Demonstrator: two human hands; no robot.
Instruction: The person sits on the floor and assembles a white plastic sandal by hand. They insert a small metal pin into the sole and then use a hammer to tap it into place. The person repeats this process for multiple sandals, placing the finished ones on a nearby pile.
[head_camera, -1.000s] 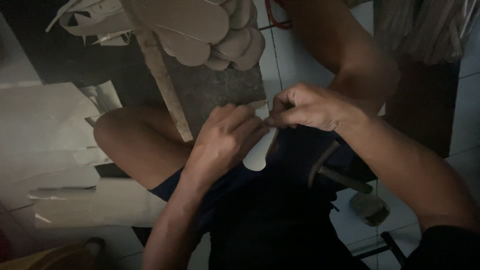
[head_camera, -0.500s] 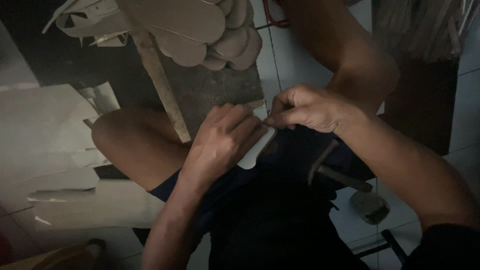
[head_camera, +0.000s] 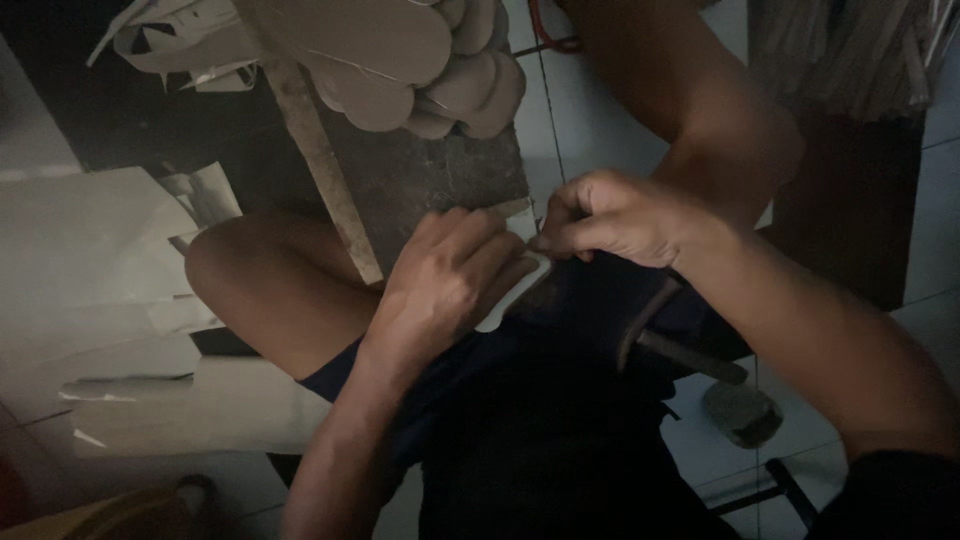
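1. Pale sole-shaped cutout (head_camera: 508, 298) held over the lap, just above the dark shorts (head_camera: 560, 420), near the middle of the view, at the near edge of the dark stone slab (head_camera: 440, 185).
2. Long axis running diagonally, from lower left to upper right; lower rounded end pointing toward the near left, upper end hidden between the fingertips of both hands.
3. Left hand (head_camera: 450, 275) lying over the left part of the cutout, fingers curled down on it, gripping it from above; most of the piece covered by this hand, hence the nearer of the two.
4. Right hand (head_camera: 615, 215) closed in a pinch at the upper right end of the cutout, fingertips meeting those of the left hand; too dim to tell whether a small tool sits in the pinch.
5. Outward from there: bare left knee (head_camera: 260, 280) just left of the hands, right knee (head_camera: 730, 130) raised at far right.
6. Hammer (head_camera: 690, 355) resting on the right thigh, just near of the right forearm, handle slanting to the near right.
7. Stack of sole-shaped cutouts (head_camera: 420, 60) at the far edge, overlapping the slab, well apart from the hands.
8. Pale sheets of board (head_camera: 110, 300) spread on the floor at left, some with cut edges.
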